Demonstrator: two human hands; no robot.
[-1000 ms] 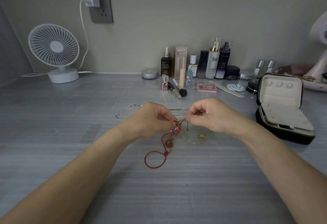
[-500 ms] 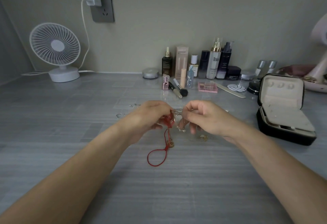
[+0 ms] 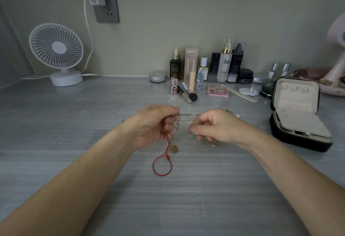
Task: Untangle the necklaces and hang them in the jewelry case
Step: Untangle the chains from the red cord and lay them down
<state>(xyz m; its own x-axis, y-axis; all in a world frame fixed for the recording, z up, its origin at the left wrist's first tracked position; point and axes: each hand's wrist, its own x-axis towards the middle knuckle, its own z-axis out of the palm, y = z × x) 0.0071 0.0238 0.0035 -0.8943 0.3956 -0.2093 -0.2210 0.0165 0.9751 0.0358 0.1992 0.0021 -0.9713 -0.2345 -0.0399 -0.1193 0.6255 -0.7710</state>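
Both hands are held up a little over the gray counter (image 3: 74,133), close together in the middle, so the person can look down at the knot. The left hand (image 3: 155,125) has its grip closed around a small tangle (image 3: 176,122) of gold bits and red string. From that grip the red cord necklace (image 3: 162,164) hangs down, and its loop lies on the counter on the near side, with a gold charm (image 3: 174,149) partway along it. Holding the knot high probably lets the loose end fall free and makes the mess easier to see. The right hand (image 3: 214,125) has thumb and finger pressed together, as if pulling on a very thin chain, but the chain is too fine to see, so I cannot tell if its grip really holds anything. A silver chain (image 3: 188,118) lies flat on the counter just behind the hands. The jewelry case (image 3: 298,142) sits open on the right, near the right arm, ready for hanging, and I see no necklace hanging in it yet. Bottles (image 3: 225,66) stand far back, and a white fan (image 3: 56,45) is far left.
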